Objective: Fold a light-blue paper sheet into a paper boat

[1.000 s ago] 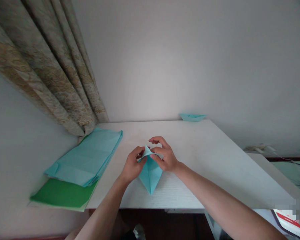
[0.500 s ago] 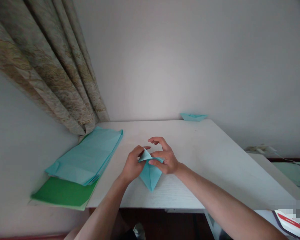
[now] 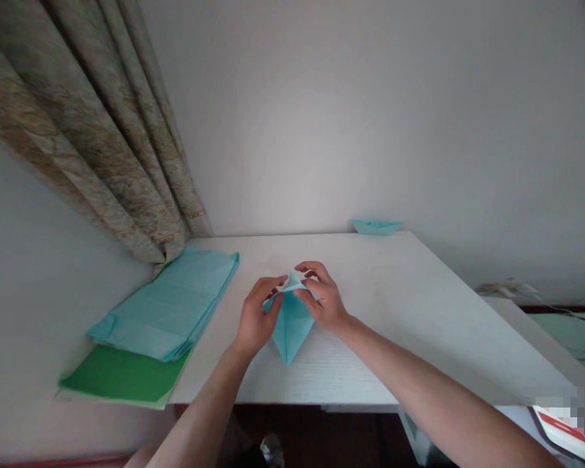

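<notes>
Between my two hands is a folded sheet of light blue paper (image 3: 291, 330), its lower point toward me and a small peak standing up at its top. My left hand (image 3: 259, 313) pinches the upper left edge, thumb in front and fingers behind. On the upper right edge my right hand (image 3: 324, 300) grips with its thumb and forefinger, the other fingers curled above. The fingers cover parts of the upper folds. A vertical crease runs down the middle of the paper.
A stack of light blue paper (image 3: 168, 305) lies on green paper (image 3: 121, 376) at the table's left. At the back edge, by the wall, sits a blue paper boat (image 3: 376, 227). The white table (image 3: 394, 325) ends near my forearms. A patterned curtain (image 3: 102, 130) hangs left.
The folded paper has moved slightly up and left, and its top peak now stands between my hands. My right fingers have come down closer to it, and my left thumb has moved in front.
</notes>
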`<state>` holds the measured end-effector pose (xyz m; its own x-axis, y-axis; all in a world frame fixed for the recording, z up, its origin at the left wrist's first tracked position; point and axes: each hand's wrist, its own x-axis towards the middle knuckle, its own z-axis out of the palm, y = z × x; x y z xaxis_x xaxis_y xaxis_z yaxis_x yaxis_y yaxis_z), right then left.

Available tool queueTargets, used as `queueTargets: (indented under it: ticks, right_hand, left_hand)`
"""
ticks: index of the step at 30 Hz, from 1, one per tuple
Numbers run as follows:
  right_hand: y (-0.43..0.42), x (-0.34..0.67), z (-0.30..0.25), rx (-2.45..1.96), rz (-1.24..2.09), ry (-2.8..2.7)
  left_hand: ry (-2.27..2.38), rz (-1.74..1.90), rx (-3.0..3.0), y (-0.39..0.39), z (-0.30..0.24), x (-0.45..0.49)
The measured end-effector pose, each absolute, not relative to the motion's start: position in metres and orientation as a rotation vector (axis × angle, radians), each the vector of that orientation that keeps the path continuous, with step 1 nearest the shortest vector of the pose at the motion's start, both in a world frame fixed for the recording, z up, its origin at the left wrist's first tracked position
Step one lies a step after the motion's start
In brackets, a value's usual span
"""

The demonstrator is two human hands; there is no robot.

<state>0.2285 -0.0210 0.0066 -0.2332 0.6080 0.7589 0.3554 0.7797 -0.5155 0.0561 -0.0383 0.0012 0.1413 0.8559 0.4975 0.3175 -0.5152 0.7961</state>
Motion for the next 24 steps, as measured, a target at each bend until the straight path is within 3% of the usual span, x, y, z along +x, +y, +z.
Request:
queueTargets:
  ticks: [24]
  right_hand:
    - [-0.0227, 0.2285, 0.0084, -0.814, 0.084, -1.763]
  left_hand:
    - [1.164, 1.546, 2.054, -0.0472, 0.0048, 0.0566]
